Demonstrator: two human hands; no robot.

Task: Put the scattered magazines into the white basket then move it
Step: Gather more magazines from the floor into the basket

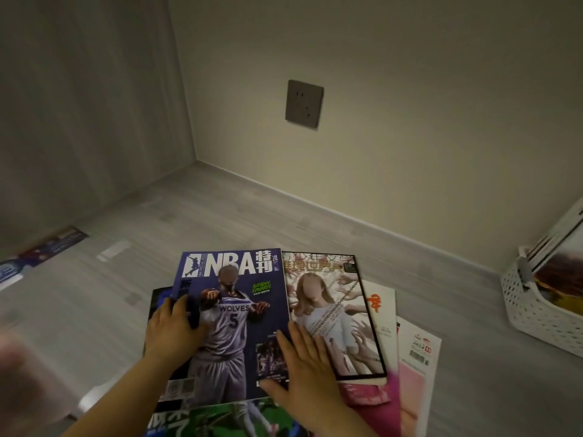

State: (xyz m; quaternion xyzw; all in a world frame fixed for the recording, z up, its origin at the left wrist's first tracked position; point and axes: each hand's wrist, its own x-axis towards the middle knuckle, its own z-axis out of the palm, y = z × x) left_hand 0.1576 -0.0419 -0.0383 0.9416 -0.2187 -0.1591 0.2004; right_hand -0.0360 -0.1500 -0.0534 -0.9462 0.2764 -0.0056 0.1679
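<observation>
A pile of magazines lies on the grey floor in front of me. On top is a blue NBA magazine (233, 279), overlapping a black-bordered magazine (328, 298). A white and red one (381, 310), a pink one (416, 367) and a green one (220, 421) stick out from under them. My left hand (172, 329) grips the left edge of the NBA magazine. My right hand (306, 370) lies flat with spread fingers across the NBA and black-bordered covers. The white basket (533, 313) stands at the right by the wall, with magazines (558, 257) upright in it.
Another magazine (47, 250) lies apart on the floor at the far left, near the left wall. Two walls meet in a corner behind the pile, and a dark wall socket (304, 104) sits on the back wall. A blurred shape fills the lower left corner.
</observation>
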